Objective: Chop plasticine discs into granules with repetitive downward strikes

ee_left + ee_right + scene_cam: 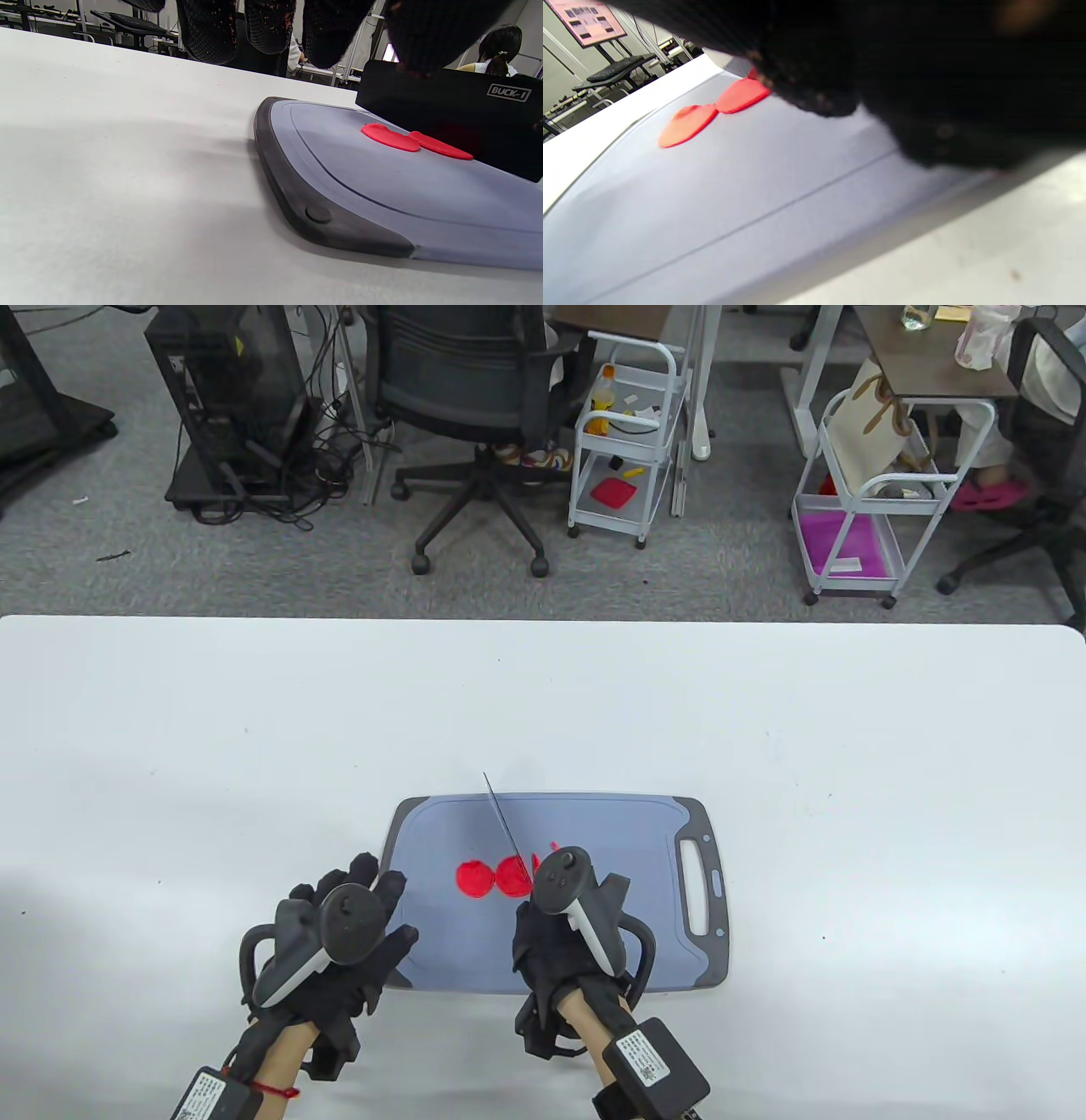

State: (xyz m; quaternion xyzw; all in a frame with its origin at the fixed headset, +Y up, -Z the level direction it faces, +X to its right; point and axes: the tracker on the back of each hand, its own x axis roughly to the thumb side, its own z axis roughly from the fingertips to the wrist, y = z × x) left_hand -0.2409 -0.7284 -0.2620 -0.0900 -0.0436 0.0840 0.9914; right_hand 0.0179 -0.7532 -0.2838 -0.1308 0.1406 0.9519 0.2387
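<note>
We clench our right hand [570, 937] round the cleaver [507, 830] over two soft, flat plasticine discs [495, 877] mid-board near the bench's front edge, our left hand [339, 937] resting spread on the cutting board [594, 831]'s left rim.

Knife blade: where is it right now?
In the table view the knife blade stands edge-down over the red discs on the cutting board, gripped by the right hand, just right of the left hand.

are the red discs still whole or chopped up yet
Mostly whole: two red discs lie flat and round on the cutting board; the knife hides anything beyond.
</note>
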